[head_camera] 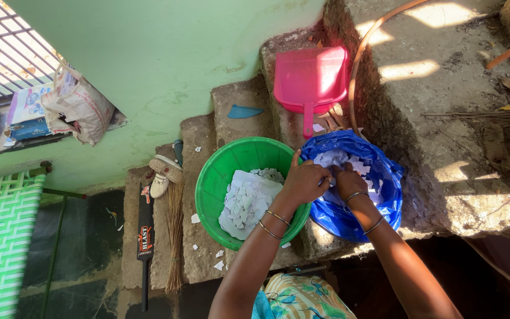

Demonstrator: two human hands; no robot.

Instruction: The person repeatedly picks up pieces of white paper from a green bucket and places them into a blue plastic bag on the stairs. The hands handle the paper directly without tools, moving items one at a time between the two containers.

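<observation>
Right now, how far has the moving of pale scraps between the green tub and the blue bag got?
Already done: pale cut scraps lie both in the round green plastic tub and in the blue plastic bag. In hand: the left hand and right hand meet over the bag's mouth, fingers among the scraps. Left: a heap still fills the tub, and stray bits lie on the step.

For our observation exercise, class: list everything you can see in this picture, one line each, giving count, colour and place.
Tub: one, green, on a step, holding pale scraps.
Bag: one, blue plastic, right of the tub, holding white scraps.
Dustpan: one, pink, on the step above.
Broom: one, straw brown, left of the tub.
Bat: one, black, beside the broom.
Shoe: one, white, above the broom.
Sack: one, pale, on the window ledge.
Cot: one, green woven, far left.
Left hand: at the bag's rim.
Right hand: inside the bag.
</observation>
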